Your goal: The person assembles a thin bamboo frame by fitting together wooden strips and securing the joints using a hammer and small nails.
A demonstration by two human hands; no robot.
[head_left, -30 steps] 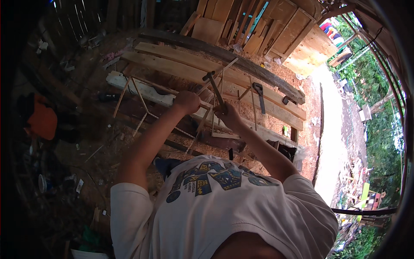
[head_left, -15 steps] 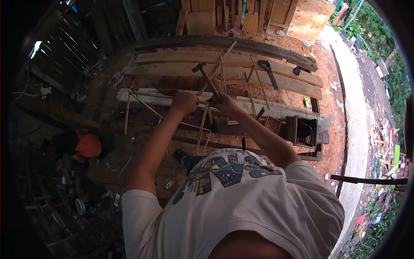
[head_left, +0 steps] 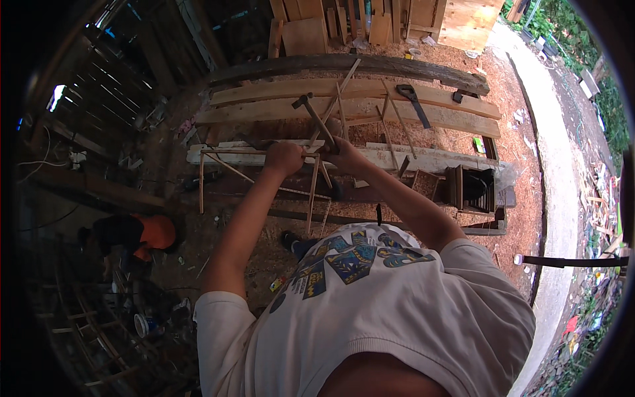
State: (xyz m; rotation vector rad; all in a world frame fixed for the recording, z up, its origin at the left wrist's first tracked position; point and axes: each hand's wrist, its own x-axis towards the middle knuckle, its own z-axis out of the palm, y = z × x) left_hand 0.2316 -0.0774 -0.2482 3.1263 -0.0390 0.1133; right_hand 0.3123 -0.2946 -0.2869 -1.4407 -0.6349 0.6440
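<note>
Two hands meet just above the middle of the head view, and we look down on them over our own white printed T-shirt [head_left: 370, 311], which fills the lower half of the frame. Our left hand [head_left: 284, 159] is curled into a fist around a thin horizontal stick of a light frame of wooden slats [head_left: 311, 188], whose other sticks fan upward and hang down below the fists. Our right hand [head_left: 347, 154] is just beside the left, closed around the lower end of a hammer [head_left: 316, 119]; the handle slants up and to the left, and the dark head sits above the hands, in front of the planks.

Behind the hands, across the upper middle of the frame, several long pale planks [head_left: 423, 109] lie side by side, with a dark weathered beam [head_left: 344, 65] above them. A dark hand tool [head_left: 413, 102] that we cannot identify lies on the planks to the upper right of the hammer. A whitish beam [head_left: 423, 157] runs just behind the fists. To the right of centre stands a small dark wooden box [head_left: 473, 188]. Sawdust covers the ground at right. Along the top edge, boards [head_left: 370, 23] lean upright.

At the left of the frame, in shadow, another person in an orange top [head_left: 142, 238] crouches well apart from us.
</note>
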